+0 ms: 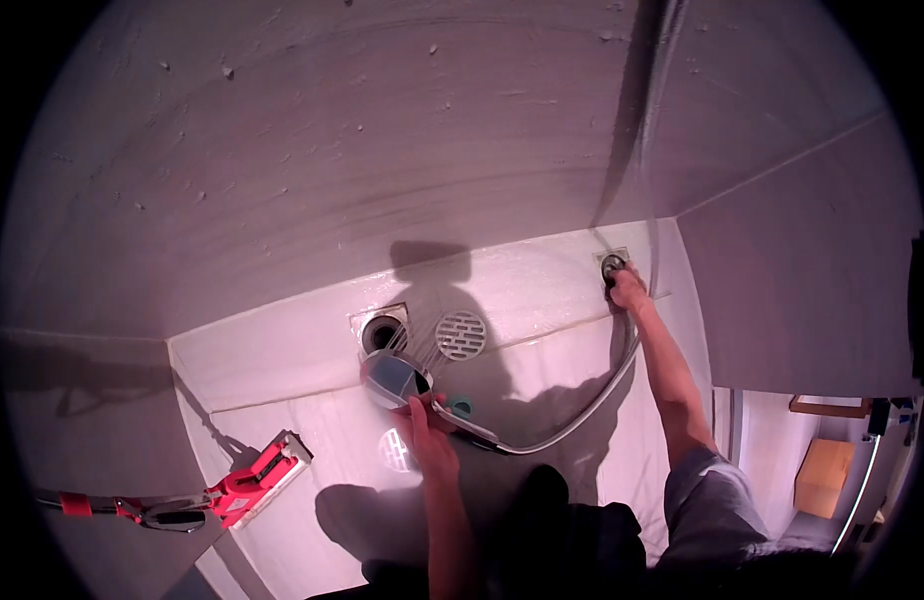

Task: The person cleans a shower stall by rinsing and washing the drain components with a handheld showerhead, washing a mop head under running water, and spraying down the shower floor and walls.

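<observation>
My left hand (432,435) is closed on a shower head (394,380), which sprays water beside an open floor drain (384,334). A round slotted drain cover (461,335) lies on the floor just right of that drain. My right hand (627,287) reaches to a second, smaller drain (613,264) near the far right corner. Its fingers are bent at the drain opening, and what they hold, if anything, is too small to make out. A grey hose (572,428) curves from the shower head toward the right.
A red squeegee mop (257,482) leans at the left. Near the left hand lie a small green ring (462,407) and another slotted cover (396,450). Walls stand behind and at both sides. An orange-brown box (824,478) is at the right.
</observation>
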A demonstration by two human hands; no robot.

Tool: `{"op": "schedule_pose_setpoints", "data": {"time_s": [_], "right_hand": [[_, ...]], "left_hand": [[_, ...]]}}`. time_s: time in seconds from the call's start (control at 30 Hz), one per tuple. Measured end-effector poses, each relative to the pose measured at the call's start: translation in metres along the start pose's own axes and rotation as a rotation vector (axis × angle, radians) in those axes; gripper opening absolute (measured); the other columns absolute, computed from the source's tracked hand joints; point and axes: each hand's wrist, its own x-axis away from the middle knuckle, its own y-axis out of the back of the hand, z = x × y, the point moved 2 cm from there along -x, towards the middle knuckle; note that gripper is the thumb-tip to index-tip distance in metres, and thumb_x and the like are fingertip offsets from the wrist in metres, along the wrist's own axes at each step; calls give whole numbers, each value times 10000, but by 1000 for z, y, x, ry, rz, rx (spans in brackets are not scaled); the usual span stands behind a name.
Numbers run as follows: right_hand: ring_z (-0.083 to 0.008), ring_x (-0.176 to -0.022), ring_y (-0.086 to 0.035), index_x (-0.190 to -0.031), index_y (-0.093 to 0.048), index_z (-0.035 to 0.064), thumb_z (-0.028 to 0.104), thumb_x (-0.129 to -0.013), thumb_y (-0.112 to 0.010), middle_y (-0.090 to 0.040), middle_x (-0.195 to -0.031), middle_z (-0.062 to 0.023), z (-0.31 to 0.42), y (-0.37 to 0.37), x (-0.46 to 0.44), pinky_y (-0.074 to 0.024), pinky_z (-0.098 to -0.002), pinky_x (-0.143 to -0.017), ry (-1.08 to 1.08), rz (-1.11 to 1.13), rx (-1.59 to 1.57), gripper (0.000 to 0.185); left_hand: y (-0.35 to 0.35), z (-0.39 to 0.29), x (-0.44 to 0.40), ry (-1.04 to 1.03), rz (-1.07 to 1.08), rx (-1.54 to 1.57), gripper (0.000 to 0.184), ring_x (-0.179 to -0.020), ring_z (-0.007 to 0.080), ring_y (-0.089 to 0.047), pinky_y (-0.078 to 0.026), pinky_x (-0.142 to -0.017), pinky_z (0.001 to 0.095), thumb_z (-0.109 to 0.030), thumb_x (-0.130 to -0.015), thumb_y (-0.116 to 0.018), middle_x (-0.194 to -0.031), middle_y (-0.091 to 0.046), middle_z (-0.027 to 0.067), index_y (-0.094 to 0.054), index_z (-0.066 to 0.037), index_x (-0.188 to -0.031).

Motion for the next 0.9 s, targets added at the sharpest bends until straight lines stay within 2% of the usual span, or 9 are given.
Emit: {"op": "schedule_pose_setpoints", "data": {"time_s": [0.33, 0.4, 0.47, 0.5, 0.6, 0.67, 0.7, 0.77, 0.9], "right_hand": [[-280, -1080, -457, -881, -668, 56, 216, -788, -605, -520, -1137, -155, 34, 18, 38, -421, -445, -821, 195, -404, -40, 197], [-201, -912, -552, -902, -666, 28, 204, -854, -567, -601, -997, -124, 87, 24, 53, -440, -332, -743, 312, -353, -774, 208], [-86, -680, -545, -934, -618, 13, 190, -884, -549, -590, -829, 6, 173, 21, 89, -434, -225, -665, 98, 266, -1340, 196], [-105, -758, -554, -945, -606, 27, 208, -905, -519, -615, -888, -12, 216, 22, 107, -452, -233, -689, 110, 476, -1361, 204], [-131, -805, -572, -987, -581, 4, 191, -905, -515, -611, -966, -58, 291, -27, 115, -467, -239, -745, 343, 641, -1547, 215], [-169, -857, -586, -1058, -543, -21, 152, -903, -507, -593, -1030, -99, 328, -34, 128, -479, -271, -811, -216, 1516, -1896, 235], [-169, -857, -586, -1058, -543, -21, 152, -903, -507, -593, -1030, -99, 334, -36, 129, -479, -271, -811, -203, 1525, -1879, 235], [-174, -863, -599, -1094, -523, -30, 111, -896, -505, -597, -1003, -114, 332, -40, 127, -511, -288, -780, 92, 966, -1595, 244], [-51, -631, -535, -1135, -489, -54, 53, -895, -466, -555, -787, -5, 335, -52, 124, -499, -174, -589, -11, 1258, -1851, 263]], "left_hand": [[-9, 12, 4, 32, 4, -60, 227, -657, 79, -516, -417, -526, 205, -197, -914, -493, -857, -585, 69, -361, -74, -1051], [-14, 13, 9, 40, 23, -158, 190, -647, 85, -549, -435, -491, 208, -157, -924, -460, -844, -582, 72, -381, -83, -1080], [-19, 22, 15, 55, 37, -149, 170, -598, 66, -497, -380, -476, 187, -149, -920, -473, -837, -600, 69, -380, -83, -1045], [-26, 22, 19, 38, 61, -89, 149, -558, 59, -461, -363, -473, 182, -149, -918, -483, -831, -608, 70, -379, -79, -997], [-27, 16, 28, -2, 128, -183, 178, -574, 67, -476, -367, -488, 184, -155, -915, -492, -814, -607, 75, -375, -72, -1020], [-27, 7, 27, -11, 87, -27, 200, -528, 37, -414, -314, -459, 174, -147, -902, -523, -770, -575, 56, -347, -82, -973], [-23, -2, 23, -25, 82, -16, 200, -528, 37, -414, -314, -459, 174, -147, -902, -523, -770, -575, 56, -347, -82, -973], [-2, -20, 16, -70, -50, -30, 207, -522, 43, -418, -322, -460, 179, -171, -904, -520, -783, -593, 66, -351, -73, -973], [29, -31, 4, -140, -97, 95, 218, -558, 58, -457, -344, -467, 190, -228, -916, -497, -792, -607, 66, -371, -59, -972]]}}
